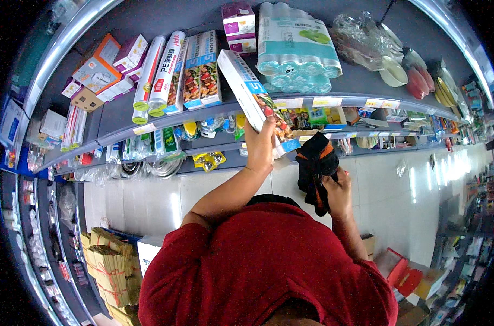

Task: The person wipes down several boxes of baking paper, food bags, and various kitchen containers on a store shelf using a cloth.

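light: bright, white | glare: long streaks across the floor [391,187], small glints on clear wrap [361,41] | distortion: shelf edge [353,101] strongly bowed, corners black | focus: middle fairly sharp, rim soft | grain: speckles in dark areas

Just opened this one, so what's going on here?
A person in a red shirt is at a store shelf. The left hand holds a long box, slanted compared with the similar boxes on the shelf to its left. The right hand holds a black-and-orange cloth, away from the box. A green pack sits on the shelf to the right.
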Action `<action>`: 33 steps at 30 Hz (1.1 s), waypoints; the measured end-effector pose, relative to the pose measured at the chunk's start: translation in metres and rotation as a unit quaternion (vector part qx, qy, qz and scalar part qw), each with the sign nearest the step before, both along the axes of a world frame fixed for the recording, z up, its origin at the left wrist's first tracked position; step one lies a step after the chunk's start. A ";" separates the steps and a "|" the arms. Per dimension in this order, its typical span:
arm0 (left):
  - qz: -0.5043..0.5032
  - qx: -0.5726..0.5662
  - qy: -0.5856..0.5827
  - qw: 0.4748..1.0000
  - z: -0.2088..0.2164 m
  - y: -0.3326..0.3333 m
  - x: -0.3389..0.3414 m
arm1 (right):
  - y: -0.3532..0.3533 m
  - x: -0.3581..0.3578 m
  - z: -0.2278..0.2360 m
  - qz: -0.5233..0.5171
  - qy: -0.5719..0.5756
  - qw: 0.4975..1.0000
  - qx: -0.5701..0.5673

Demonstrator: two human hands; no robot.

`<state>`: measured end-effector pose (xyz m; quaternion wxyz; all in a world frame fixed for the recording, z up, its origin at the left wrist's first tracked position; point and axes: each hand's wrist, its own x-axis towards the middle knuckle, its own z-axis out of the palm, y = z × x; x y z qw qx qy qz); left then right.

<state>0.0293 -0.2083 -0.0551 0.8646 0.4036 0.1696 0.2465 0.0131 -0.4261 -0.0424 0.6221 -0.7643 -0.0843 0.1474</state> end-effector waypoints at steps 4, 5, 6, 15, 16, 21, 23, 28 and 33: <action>0.087 0.048 -0.053 0.994 0.007 0.000 -0.001 | -0.005 -0.002 -0.014 -0.036 0.036 0.998 0.045; 0.087 0.023 -0.055 0.994 0.013 0.006 -0.005 | -0.007 -0.002 -0.018 -0.045 0.040 0.997 0.051; 0.090 0.019 -0.054 0.994 0.028 0.011 -0.006 | -0.009 -0.002 -0.020 -0.048 0.042 0.996 0.060; 0.027 0.119 0.108 0.987 0.044 0.104 -0.008 | -0.005 -0.002 -0.007 -0.038 0.051 0.996 0.064; -0.003 0.115 0.144 0.983 0.046 0.109 -0.012 | -0.002 -0.002 -0.007 -0.038 0.043 0.997 0.059; -0.063 0.250 0.153 0.954 0.052 0.114 -0.017 | 0.000 -0.002 -0.002 -0.026 0.038 0.996 0.072; -0.064 0.329 0.175 0.926 0.058 0.114 -0.018 | -0.004 0.000 -0.004 -0.012 0.067 0.994 0.082; -0.123 0.269 0.165 0.941 0.058 0.123 -0.016 | -0.005 -0.002 -0.017 -0.034 0.074 0.994 0.078; -0.139 0.110 0.138 0.974 0.051 0.135 -0.014 | 0.000 -0.003 -0.020 -0.033 0.082 0.991 0.097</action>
